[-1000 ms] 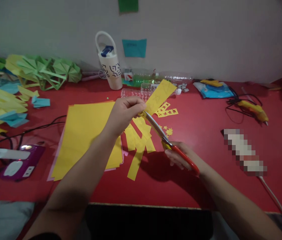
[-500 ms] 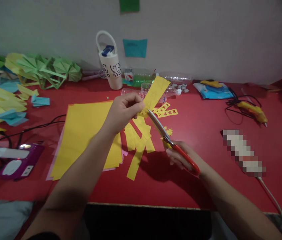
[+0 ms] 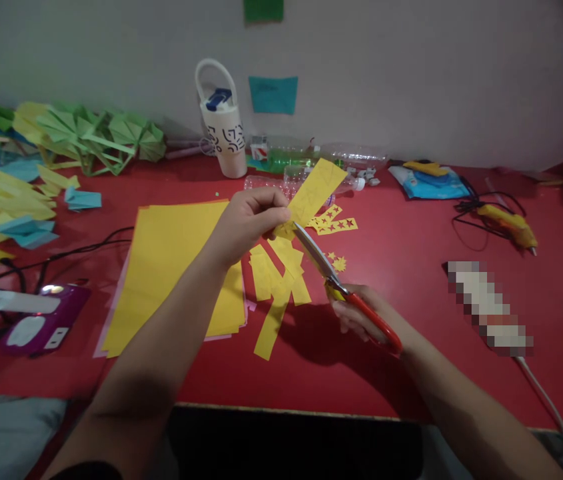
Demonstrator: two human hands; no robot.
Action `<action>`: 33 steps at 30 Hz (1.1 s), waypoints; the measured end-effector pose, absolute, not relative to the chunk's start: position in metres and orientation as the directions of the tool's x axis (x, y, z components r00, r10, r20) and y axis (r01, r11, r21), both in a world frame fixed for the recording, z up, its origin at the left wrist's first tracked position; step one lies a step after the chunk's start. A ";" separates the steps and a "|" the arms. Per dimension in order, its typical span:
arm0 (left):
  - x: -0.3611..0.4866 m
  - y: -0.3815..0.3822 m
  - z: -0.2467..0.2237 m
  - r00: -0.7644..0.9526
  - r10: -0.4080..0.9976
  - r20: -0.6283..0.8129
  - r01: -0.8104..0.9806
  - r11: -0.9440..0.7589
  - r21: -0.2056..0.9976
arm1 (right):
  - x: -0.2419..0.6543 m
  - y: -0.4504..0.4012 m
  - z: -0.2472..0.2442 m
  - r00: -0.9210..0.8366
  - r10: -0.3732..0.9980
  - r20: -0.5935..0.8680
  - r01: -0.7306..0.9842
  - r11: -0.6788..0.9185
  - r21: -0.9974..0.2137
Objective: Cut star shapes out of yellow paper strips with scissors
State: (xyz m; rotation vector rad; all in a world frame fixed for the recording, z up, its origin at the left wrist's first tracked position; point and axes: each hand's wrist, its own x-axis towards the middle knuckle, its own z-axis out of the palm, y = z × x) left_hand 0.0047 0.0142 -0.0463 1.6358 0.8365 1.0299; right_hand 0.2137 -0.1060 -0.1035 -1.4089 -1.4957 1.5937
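My left hand (image 3: 256, 217) pinches a yellow paper strip (image 3: 318, 190) between thumb and fingers, above the table. Faint pencil-like lines show on the strip. My right hand (image 3: 356, 313) grips red-handled scissors (image 3: 328, 267), their blade tips at the strip's lower edge by my left fingertips. Under the hands lie several loose yellow strips (image 3: 274, 333). Small yellow paper stars (image 3: 340, 264) rest on the table by the blades. Behind them are strips with star-shaped holes (image 3: 338, 225). To the left is a stack of yellow sheets (image 3: 171, 253), partly covered by my left forearm.
On the red table (image 3: 411, 233), a white tumbler (image 3: 224, 133) and plastic bottles (image 3: 301, 157) stand or lie along the wall. Folded green paper (image 3: 86, 133) and a purple power strip (image 3: 46, 320) are left. A yellow glue gun (image 3: 508, 223) and a blurred-out object (image 3: 488, 310) are right.
The strip in my left hand has tilted slightly to the right, with the scissors' tips still at its lower edge. The whole view has shifted a little.
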 end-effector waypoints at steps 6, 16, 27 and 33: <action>0.004 0.015 -0.047 0.408 0.884 0.227 0.057 -0.273 0.960 | 0.215 -0.105 -0.108 -0.332 0.895 -0.298 0.267 -0.213 -0.940; -0.001 0.017 -0.048 0.444 0.873 0.203 0.069 -0.259 0.963 | 0.222 -0.105 -0.119 -0.362 0.875 -0.321 0.312 -0.211 -0.926; -0.005 0.017 -0.044 0.492 0.850 0.189 0.145 -0.294 0.945 | 0.218 -0.105 -0.110 -0.366 0.849 -0.380 0.354 -0.251 -0.901; -0.004 0.017 -0.047 0.478 0.857 0.192 0.120 -0.280 0.952 | 0.217 -0.106 -0.112 -0.383 0.861 -0.335 0.343 -0.204 -0.917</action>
